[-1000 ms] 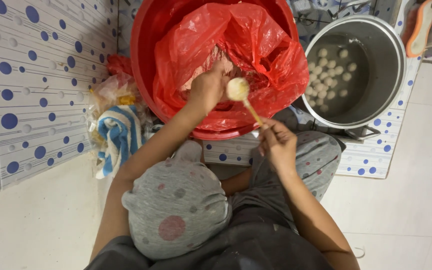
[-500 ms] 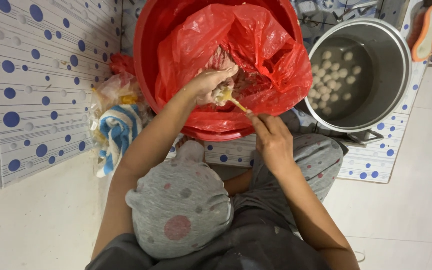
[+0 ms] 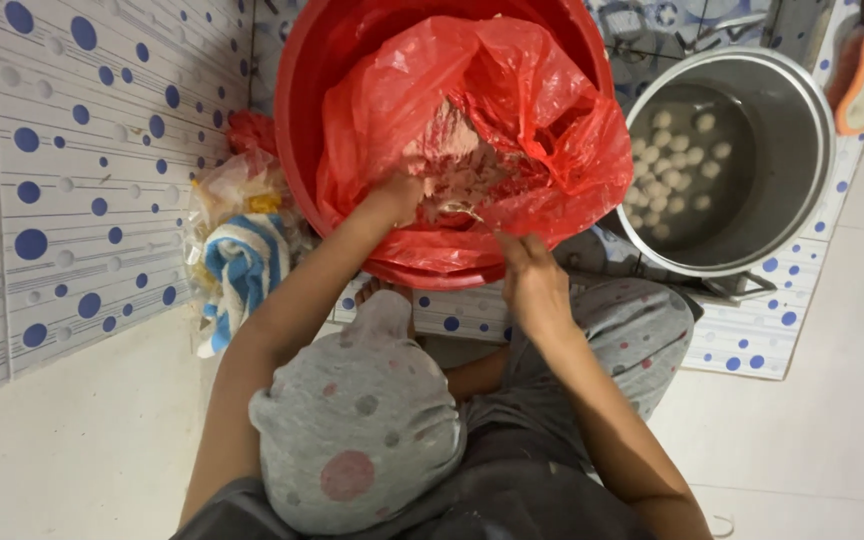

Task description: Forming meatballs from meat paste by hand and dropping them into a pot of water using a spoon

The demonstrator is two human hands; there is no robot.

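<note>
Left hand [image 3: 395, 195] is down in the pinkish paste [image 3: 462, 165] at top centre, fingers curled into it inside the red bag [image 3: 552, 120] lining the red basin [image 3: 302, 120]. Right hand [image 3: 532, 285] pinches the spoon [image 3: 462, 210] handle. Upper right, the steel pot [image 3: 802, 150] already floats plenty of pale balls [image 3: 677, 160]; lots of paste remains.
</note>
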